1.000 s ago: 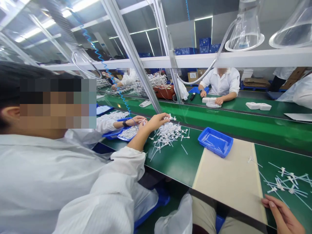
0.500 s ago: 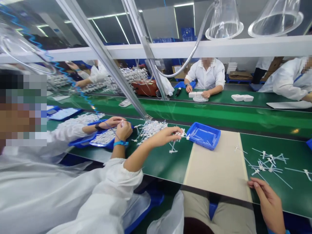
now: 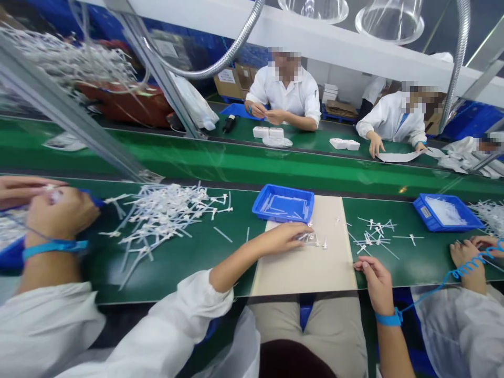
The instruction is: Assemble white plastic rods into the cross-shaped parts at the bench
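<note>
My left hand (image 3: 284, 239) is low over the beige board (image 3: 303, 275), its fingers closed on several small white plastic connectors with thin tubes (image 3: 313, 240). Just beyond it stands a shallow blue tray (image 3: 258, 210) with clear thin tubes lying inside. My right hand (image 3: 375, 278), with a blue wrist strap, is at the board's right edge. Its thumb and fingers are pressed together; what they hold, if anything, I cannot make out. Beyond that hand lies a small group of white connectors with tubes (image 3: 374, 239) on the green work surface.
A large heap of white connectors with tubes (image 3: 167, 210) lies left of the tray. Co-workers' hands (image 3: 59, 212) work at far left and others (image 3: 468, 257) at right, near a second blue tray (image 3: 427, 223). A metal post (image 3: 129, 142) rises behind the heap.
The view has swung right. My left hand has carried the connectors from beside the heap, rightward over the board. My right hand stays near the board's right edge.
</note>
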